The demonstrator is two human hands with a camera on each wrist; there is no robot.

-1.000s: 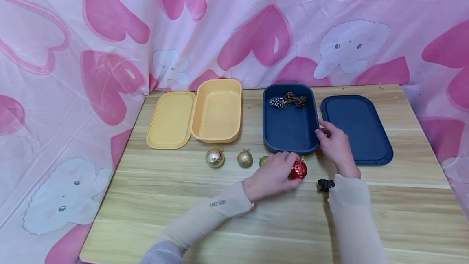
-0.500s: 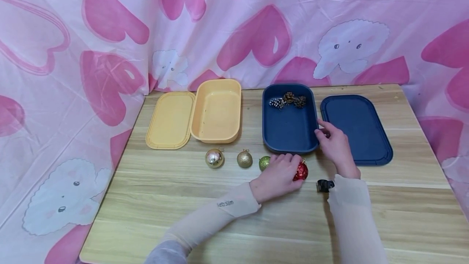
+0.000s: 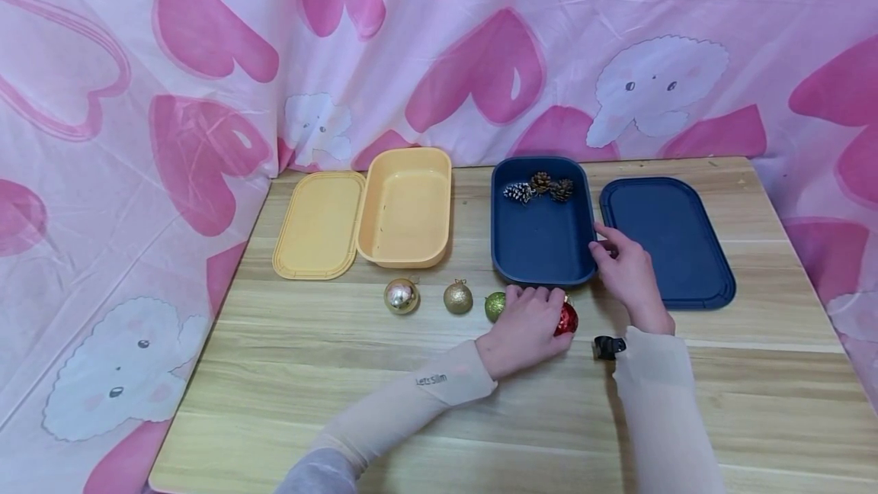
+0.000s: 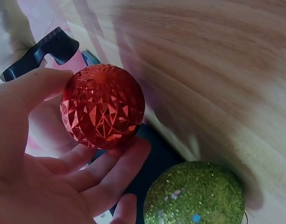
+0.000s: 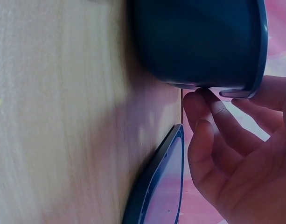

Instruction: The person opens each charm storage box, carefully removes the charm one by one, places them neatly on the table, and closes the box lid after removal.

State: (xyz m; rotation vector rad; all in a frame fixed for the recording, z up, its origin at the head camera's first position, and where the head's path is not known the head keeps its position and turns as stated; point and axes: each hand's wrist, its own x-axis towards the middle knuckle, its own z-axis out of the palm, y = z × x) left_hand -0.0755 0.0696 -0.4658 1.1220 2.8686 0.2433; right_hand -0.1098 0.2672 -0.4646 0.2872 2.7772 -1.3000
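My left hand (image 3: 524, 334) grips a faceted red Christmas ball (image 4: 103, 106) between thumb and fingers, close in front of the dark blue box (image 3: 542, 242). Beside those fingers a glittery green ball (image 4: 194, 196) sits on the table, partly covered by the hand in the head view. My right hand (image 3: 629, 273) holds the right side of the blue box, its fingers against the outer wall and rim in the right wrist view. Several pine cones (image 3: 540, 186) lie at the far end inside that box. Further left are a glittery gold ball (image 3: 458, 297) and a shiny gold ball (image 3: 401, 296).
A yellow box (image 3: 406, 208) stands at the back left, with its yellow lid (image 3: 320, 225) flat beside it. The blue lid (image 3: 668, 242) lies right of the blue box, close to the right forearm. A pink heart-print cloth (image 3: 473, 67) hangs behind the table.
My left hand has shifted slightly to the right with the red ball, uncovering more of the green ball. The right hand and the blue box stay in place.
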